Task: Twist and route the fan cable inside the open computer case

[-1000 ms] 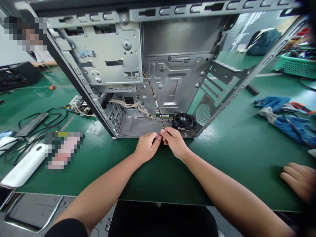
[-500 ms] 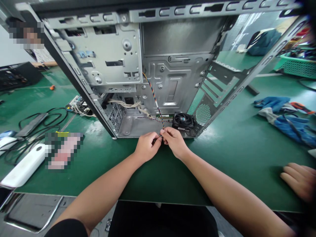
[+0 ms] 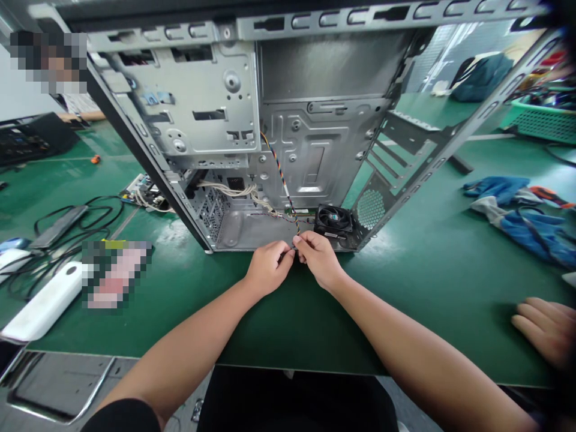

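Note:
A multicoloured braided cable (image 3: pixel 279 170) runs down from the metal drive cage (image 3: pixel 216 90) inside an open computer case (image 3: pixel 315 138). Its lower end goes into the fingers of my right hand (image 3: pixel 318 255), which is closed in a pinch. My left hand (image 3: pixel 270 265) is also pinched, its fingertips meeting the right ones around a small dark piece at the cable's end. That piece is mostly hidden by the fingers. Just behind my right hand, a black cooling fan (image 3: pixel 333 220) lies on the case floor. White bundled wires (image 3: pixel 238 191) hang at the case's lower left.
Left of the case lie a power strip (image 3: pixel 60 227), tangled black cables and a white oblong device (image 3: pixel 47 300). To the right are blue gloves (image 3: pixel 535 222), a green basket (image 3: pixel 542 120) and another person's hand (image 3: pixel 544 327) on the table's right edge.

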`<state>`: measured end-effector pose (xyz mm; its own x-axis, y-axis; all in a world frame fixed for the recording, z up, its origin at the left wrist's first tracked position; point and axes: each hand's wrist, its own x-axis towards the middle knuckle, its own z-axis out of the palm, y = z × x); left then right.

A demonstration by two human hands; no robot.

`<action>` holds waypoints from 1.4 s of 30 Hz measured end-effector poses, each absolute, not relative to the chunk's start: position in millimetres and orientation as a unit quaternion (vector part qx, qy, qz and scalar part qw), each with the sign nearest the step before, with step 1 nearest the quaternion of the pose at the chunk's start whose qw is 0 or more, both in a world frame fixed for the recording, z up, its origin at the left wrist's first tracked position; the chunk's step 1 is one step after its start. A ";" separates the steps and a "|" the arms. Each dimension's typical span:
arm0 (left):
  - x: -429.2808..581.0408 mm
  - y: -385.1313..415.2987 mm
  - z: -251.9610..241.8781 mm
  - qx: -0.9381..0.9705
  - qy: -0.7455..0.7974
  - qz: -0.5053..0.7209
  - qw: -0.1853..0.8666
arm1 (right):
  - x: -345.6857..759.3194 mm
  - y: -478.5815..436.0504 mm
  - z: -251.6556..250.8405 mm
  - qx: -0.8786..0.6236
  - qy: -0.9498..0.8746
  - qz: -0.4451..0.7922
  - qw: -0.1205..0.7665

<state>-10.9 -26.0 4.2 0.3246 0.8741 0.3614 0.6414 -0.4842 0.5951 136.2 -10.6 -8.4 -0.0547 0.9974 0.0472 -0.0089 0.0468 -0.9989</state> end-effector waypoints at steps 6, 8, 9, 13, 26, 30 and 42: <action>-11.3 -24.9 4.7 0.793 0.478 0.325 0.190 | 136.4 -10.3 -8.9 -0.470 -0.534 0.501 0.493; -11.2 -24.8 4.7 0.792 0.479 0.326 0.192 | 136.8 -10.0 -9.9 -0.469 -0.539 0.497 0.492; -11.2 -24.8 4.7 0.791 0.480 0.327 0.192 | 137.1 -9.9 -10.4 -0.470 -0.544 0.492 0.491; -10.7 -25.5 4.4 0.790 0.479 0.331 0.189 | 138.1 -9.2 -12.0 -0.479 -0.562 0.468 0.485; -9.5 -27.3 4.2 0.791 0.479 0.332 0.185 | 138.1 -8.5 -14.1 -0.479 -0.561 0.468 0.487; -10.1 -27.1 3.5 0.794 0.478 0.329 0.181 | 138.4 -8.5 -13.6 -0.479 -0.559 0.469 0.488; -9.3 -27.0 3.7 0.794 0.479 0.326 0.185 | 137.4 -9.1 -13.1 -0.479 -0.561 0.465 0.490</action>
